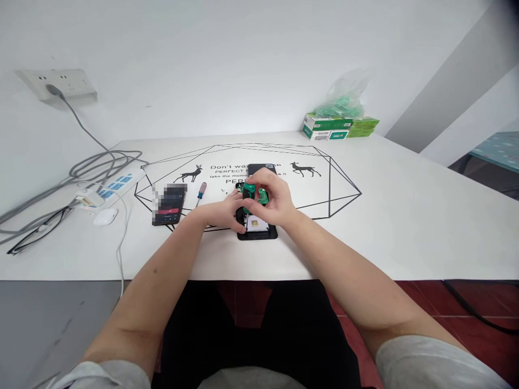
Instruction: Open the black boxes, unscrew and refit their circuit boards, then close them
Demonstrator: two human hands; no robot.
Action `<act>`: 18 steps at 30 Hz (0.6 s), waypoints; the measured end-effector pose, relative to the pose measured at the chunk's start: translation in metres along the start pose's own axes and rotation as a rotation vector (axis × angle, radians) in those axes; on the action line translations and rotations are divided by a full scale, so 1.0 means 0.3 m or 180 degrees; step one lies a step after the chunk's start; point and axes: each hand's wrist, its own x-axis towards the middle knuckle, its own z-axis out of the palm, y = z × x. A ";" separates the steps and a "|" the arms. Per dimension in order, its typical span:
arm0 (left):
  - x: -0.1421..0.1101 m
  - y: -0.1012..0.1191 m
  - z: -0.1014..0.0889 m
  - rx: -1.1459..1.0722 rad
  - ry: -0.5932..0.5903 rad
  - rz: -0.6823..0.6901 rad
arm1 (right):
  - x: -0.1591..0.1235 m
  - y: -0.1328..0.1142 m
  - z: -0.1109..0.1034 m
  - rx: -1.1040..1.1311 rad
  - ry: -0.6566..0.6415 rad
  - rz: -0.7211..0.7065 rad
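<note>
White table [405, 216] with "PERFECT" lettering [229, 171]: right hand [273, 197] clasps green-black screwdriver [248, 192], left hand [225, 212] grips black device [261, 236]

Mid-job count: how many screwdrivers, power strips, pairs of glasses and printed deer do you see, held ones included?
Screwdrivers: 2, the green-handled screwdriver in the right hand and the loose screwdriver on the table
Power strip: 1
Pair of glasses: 1
Printed deer: 2, left deer and right deer
Total: 6

there are two hands [275, 199], two screwdrivers [201, 190], and two printed deer [301, 168].
</note>
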 end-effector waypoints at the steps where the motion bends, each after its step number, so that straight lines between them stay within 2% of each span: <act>1: 0.000 0.002 0.000 0.0009 -0.0024 -0.0038 | 0.004 -0.005 -0.002 0.0044 0.0015 -0.0023; 3: -0.002 0.007 -0.001 0.0031 -0.0067 -0.0076 | 0.008 -0.013 -0.006 0.0136 0.0054 0.0019; 10: -0.004 0.014 -0.002 0.0108 -0.0101 -0.0176 | 0.013 -0.021 -0.002 0.0353 0.0262 0.0611; 15: -0.003 0.014 -0.004 0.0290 -0.0104 -0.0275 | 0.020 -0.044 0.024 0.1478 0.0127 0.1166; 18: -0.005 0.012 -0.004 0.0346 -0.0116 -0.0353 | 0.014 -0.045 0.038 0.1650 0.0157 0.1295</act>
